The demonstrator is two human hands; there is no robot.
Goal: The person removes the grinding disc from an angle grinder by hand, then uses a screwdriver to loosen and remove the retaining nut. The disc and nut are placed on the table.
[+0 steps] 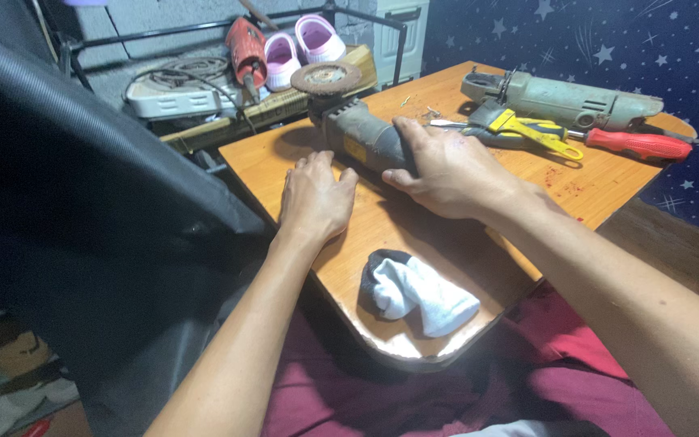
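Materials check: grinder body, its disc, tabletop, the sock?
Grinder body: grey, matte, worn; plastic or painted metal, hard to tell. Disc: abrasive, rough, brown, rusty-looking. Tabletop: orange wood-look laminate, smooth sheen, chipped pale edge. Sock: knit fabric, white with dark cuff, soft folds.

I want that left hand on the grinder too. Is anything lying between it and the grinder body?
Nothing visible: the left hand lies flat on the table right beside the grinder, which the right hand grips.

Grinder (349,129) on table (285,166); sock (418,293) before it
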